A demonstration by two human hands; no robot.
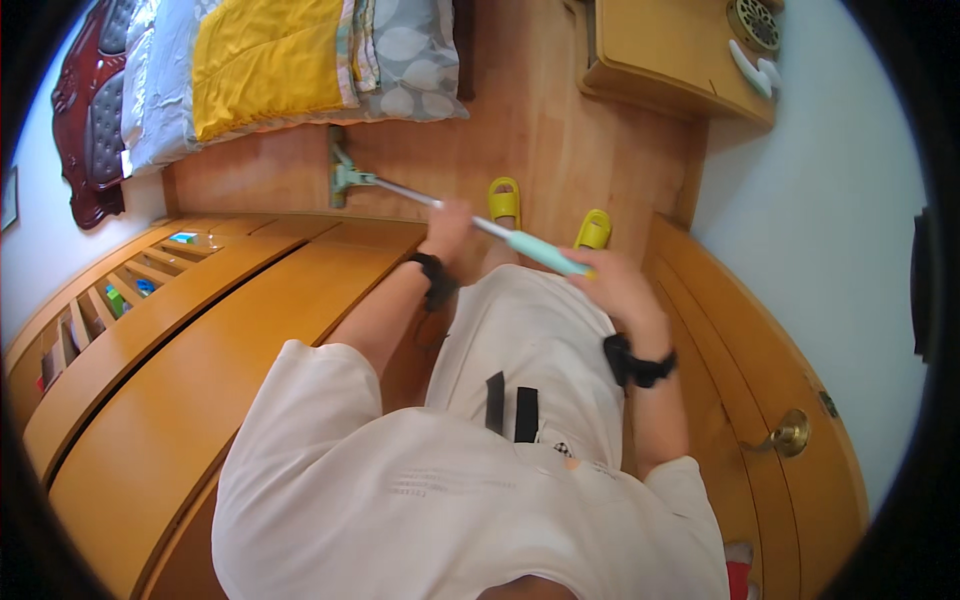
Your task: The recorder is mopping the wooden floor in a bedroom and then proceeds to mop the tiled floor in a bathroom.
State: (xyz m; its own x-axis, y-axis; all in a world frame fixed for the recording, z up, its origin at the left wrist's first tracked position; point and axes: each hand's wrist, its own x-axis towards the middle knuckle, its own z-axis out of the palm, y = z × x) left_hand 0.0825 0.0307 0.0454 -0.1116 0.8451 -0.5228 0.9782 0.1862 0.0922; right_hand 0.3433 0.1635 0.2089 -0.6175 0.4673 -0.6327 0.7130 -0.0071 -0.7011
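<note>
A mop (403, 190) with a metal pole, a white section and a mint-green grip slants across in front of me. Its pale green head (345, 182) lies on the wooden floor beside the bed. My left hand (452, 238) is closed around the metal part of the pole. Around the end of the mint-green grip, my right hand (618, 288) is closed too. Both wrists wear black bands. My feet are in yellow slippers (505, 200), just beyond the pole.
A bed (415, 70) with yellow and grey bedding stands at the far left. Along the left runs a wooden cabinet (230, 330) with slatted shelves. On the right is a wooden door (720, 370) with a brass handle (792, 433). A wooden table (660, 50) holds an old-style telephone (755, 70).
</note>
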